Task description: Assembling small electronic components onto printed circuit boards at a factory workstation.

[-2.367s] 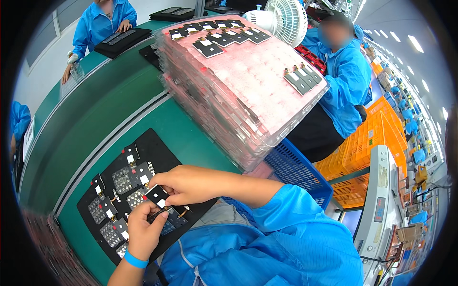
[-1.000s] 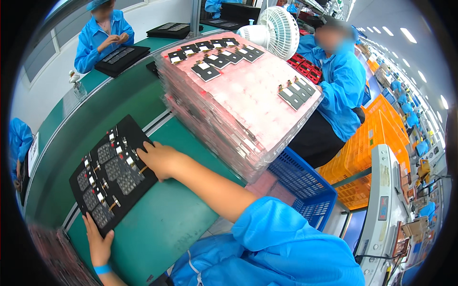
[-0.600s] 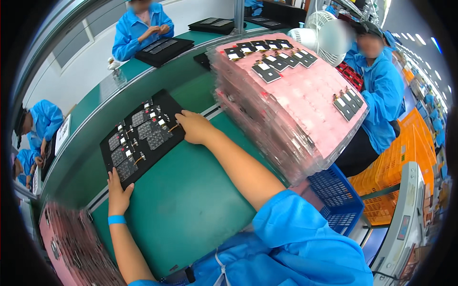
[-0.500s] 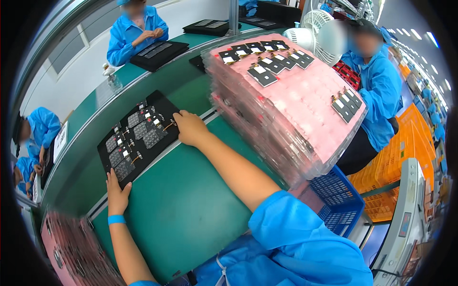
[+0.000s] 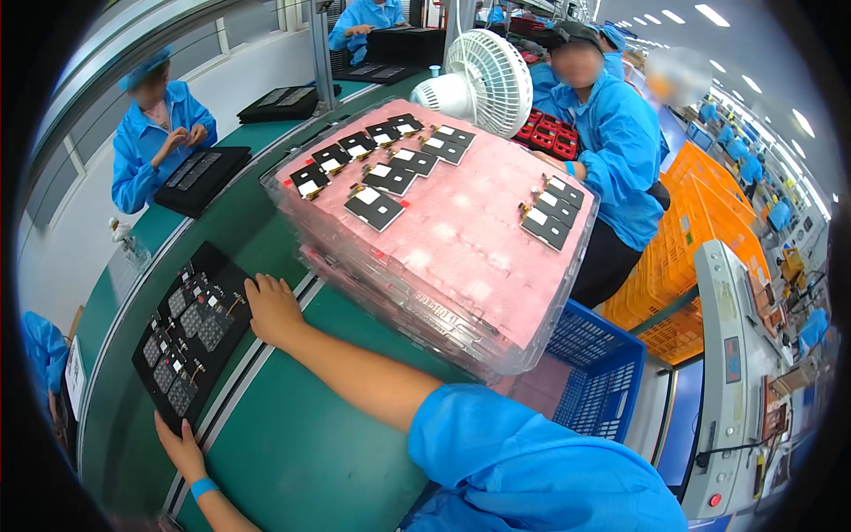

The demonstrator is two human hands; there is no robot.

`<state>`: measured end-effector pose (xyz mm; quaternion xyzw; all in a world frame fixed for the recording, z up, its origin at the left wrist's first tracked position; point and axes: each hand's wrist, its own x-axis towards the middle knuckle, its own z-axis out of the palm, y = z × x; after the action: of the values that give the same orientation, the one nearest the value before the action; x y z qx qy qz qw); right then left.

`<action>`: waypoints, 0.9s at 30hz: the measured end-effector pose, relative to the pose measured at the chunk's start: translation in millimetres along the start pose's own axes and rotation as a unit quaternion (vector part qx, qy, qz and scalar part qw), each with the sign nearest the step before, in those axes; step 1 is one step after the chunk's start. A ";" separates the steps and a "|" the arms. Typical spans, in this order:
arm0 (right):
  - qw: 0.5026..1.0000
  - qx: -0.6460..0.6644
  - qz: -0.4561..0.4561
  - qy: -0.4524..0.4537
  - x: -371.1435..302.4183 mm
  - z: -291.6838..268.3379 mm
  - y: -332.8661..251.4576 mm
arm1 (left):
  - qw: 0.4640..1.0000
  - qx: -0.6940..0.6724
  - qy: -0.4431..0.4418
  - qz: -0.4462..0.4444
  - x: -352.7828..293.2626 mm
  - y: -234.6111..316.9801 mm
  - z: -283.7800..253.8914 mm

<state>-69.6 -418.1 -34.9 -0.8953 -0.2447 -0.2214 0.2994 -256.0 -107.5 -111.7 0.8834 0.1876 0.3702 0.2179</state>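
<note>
A person in a blue smock leans over a green workbench [image 5: 292,443], both hands on a black tray [image 5: 191,332] of small electronic parts that lies at the left of the bench. The right hand [image 5: 273,310] rests flat, fingers loosely spread, on the tray's near right edge. The left hand [image 5: 182,448], a blue band at its wrist, presses open against the tray's near left corner. Gripping opposite ends this way seems to keep the long tray square and steady on the smooth surface.

To the right, a tall stack of pink trays [image 5: 461,239] stands close at hand; its top layer carries small black modules [image 5: 377,206] set in rows, each in its own pocket, likely so they do not touch. A white fan [image 5: 483,84] stands beyond it, and a blue crate [image 5: 589,372] sits low at the right.

The lens darkens the tray's far left end. The tiny parts are too small to identify. The left fingertips are partly hidden at the tray edge. Co-workers in blue sit farther off, their work unclear.
</note>
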 end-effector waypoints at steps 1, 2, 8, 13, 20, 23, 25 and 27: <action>1.000 -0.011 0.007 0.002 -0.6 0.8 1.3 | 1.000 -0.001 -0.004 0.002 -0.3 2.6 1.3; 1.000 -0.011 0.009 0.001 -1.3 -0.2 -0.3 | 1.000 -0.009 -0.013 -0.008 -2.5 6.0 -0.1; 1.000 0.001 0.023 -0.018 -3.0 -1.5 -6.7 | 0.998 -0.003 -0.055 -0.007 -13.6 36.5 -21.7; 1.000 0.020 0.013 -0.018 -7.7 -1.9 -10.6 | 0.997 0.006 -0.080 0.013 -12.8 33.1 -30.6; 0.999 0.026 0.009 -0.022 -10.9 -5.0 -10.1 | 0.994 0.020 -0.105 0.036 -17.2 41.5 -38.4; 0.999 0.023 0.011 -0.030 -6.7 -4.1 -11.5 | 0.992 0.026 -0.117 0.030 -12.6 43.9 -40.1; 0.998 0.035 0.012 -0.044 -1.2 -4.6 -15.5 | 0.992 0.025 -0.120 0.036 -5.2 41.2 -42.5; 0.998 0.033 0.013 -0.049 -0.2 -3.2 -15.3 | 0.992 0.024 -0.123 0.033 -3.6 42.0 -42.1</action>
<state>-79.3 -409.6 -26.2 -0.8977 -0.2548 -0.1649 0.3194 -282.2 -134.0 -65.2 0.9328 0.1387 0.2612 0.2061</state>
